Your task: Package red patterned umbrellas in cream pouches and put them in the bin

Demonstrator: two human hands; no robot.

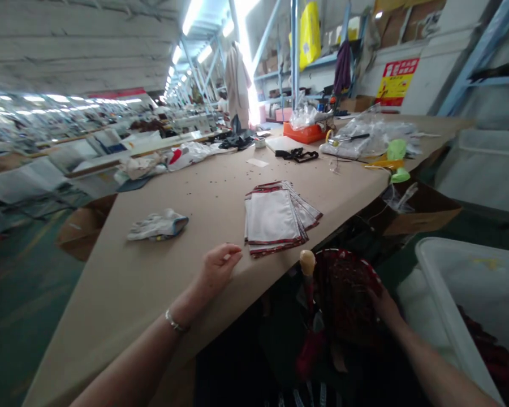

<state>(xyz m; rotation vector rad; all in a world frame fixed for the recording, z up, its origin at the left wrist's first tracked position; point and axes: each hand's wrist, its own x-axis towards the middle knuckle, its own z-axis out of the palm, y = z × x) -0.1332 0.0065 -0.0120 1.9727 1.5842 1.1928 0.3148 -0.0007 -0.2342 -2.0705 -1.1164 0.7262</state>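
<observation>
My left hand (218, 268), a bracelet on its wrist, rests at the table's near edge. Its fingers are curled in with the thumb close to them; whatever they may hold is hidden. Just beyond it lies a fanned stack of white fabric pieces (274, 217) with dark red trim. Below the table edge, my right hand (384, 305) is closed on the right side of a dark red fabric piece (348, 294) with a pale edge, over my lap. A tan rounded knob (307, 263) on a reddish stem stands beside that cloth.
White work gloves (158, 225) lie on the table (186, 271) at left. Further back are black straps (297, 155), an orange tray (305, 133) and plastic bags (356, 141). A cardboard box (424, 209) and a white bin (445, 282) stand at right.
</observation>
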